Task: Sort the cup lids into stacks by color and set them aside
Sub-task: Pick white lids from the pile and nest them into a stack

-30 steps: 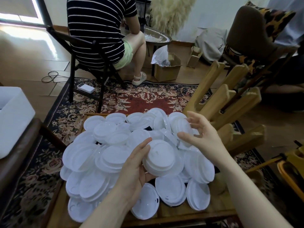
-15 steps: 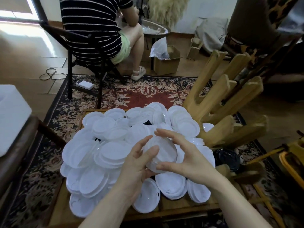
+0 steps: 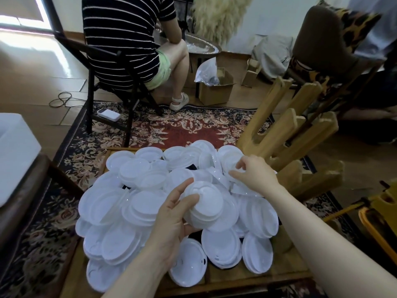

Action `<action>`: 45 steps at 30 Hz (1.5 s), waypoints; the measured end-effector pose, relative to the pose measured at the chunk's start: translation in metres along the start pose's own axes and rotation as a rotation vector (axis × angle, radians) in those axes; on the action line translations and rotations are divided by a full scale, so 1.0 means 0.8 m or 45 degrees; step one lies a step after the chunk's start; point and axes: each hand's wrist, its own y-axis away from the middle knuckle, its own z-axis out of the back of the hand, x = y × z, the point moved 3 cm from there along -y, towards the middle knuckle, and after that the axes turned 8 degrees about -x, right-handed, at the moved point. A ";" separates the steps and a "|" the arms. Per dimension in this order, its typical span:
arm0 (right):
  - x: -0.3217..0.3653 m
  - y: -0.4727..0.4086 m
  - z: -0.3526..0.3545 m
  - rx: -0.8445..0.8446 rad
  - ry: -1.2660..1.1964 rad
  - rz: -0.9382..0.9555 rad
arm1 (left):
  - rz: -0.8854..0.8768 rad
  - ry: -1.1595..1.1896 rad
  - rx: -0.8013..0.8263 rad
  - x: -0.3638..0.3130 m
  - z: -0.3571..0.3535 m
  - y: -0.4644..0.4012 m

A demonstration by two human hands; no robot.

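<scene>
Your left hand (image 3: 171, 214) grips a white lid stack (image 3: 204, 203); right hand (image 3: 253, 175) pinches a pile lid (image 3: 236, 166). Loose grip w/ tilt could spill stack.

Two bare arms, no sleeves to see. Left hand (image 3: 171, 220) and right hand (image 3: 254, 176) both bare too: no gloves, no rings, no watch, no bands. Short, plain fingernails with no paint on them.

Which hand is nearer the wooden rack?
Right. The right hand reaches into the lids just beside the wooden rack; the left hand holds a lid stack farther away.
</scene>
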 end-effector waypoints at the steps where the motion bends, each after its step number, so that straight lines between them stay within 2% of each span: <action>1: 0.003 -0.002 -0.007 0.052 0.121 -0.005 | 0.008 0.006 -0.006 -0.001 0.001 -0.001; 4: 0.006 -0.005 -0.018 0.101 0.340 0.006 | 0.019 0.020 -0.016 -0.005 0.003 -0.002; 7: 0.006 -0.001 -0.016 0.086 0.361 -0.012 | 0.021 0.015 -0.009 -0.008 0.004 -0.001; 10: 0.005 0.015 0.007 -0.197 0.295 -0.002 | 0.020 0.011 0.009 -0.009 0.002 0.002; 12: 0.003 0.033 0.031 -0.391 -0.072 -0.074 | 0.012 0.008 0.017 -0.011 0.001 0.003; 14: 0.000 0.052 0.046 -0.368 -0.788 -0.283 | 0.001 0.011 0.016 -0.011 -0.001 0.005; 16: 0.006 0.072 0.048 -0.124 -1.474 -0.468 | -0.006 0.023 0.008 -0.010 -0.002 0.006; 17: 0.009 0.080 0.044 0.028 -1.722 -0.531 | -0.008 0.029 0.004 -0.010 -0.003 0.007; 19: 0.015 0.094 0.034 0.282 -2.009 -0.597 | -0.015 0.037 0.003 -0.008 -0.005 0.008; 21: 0.018 0.102 0.023 0.420 -2.128 -0.599 | -0.026 0.038 0.006 -0.006 -0.005 0.009; 24: 0.021 0.108 0.008 0.515 -2.149 -0.586 | -0.034 0.025 0.018 -0.003 -0.005 0.009; 26: 0.024 0.109 -0.001 0.501 -2.096 -0.593 | -0.035 0.020 0.030 -0.002 -0.006 0.010; 30: 0.033 0.112 -0.007 0.331 -1.975 -0.555 | -0.048 0.031 0.028 -0.002 -0.007 0.011; 37: 0.048 0.123 0.004 -0.087 -1.623 -0.222 | -0.052 0.087 0.025 -0.006 -0.009 0.013; 43: 0.054 0.132 0.001 -0.173 -1.429 -0.047 | -0.095 0.065 0.017 -0.004 -0.007 0.011; 45: 0.055 0.132 0.001 -0.077 -1.446 -0.033 | -0.093 0.069 0.015 -0.005 -0.007 0.010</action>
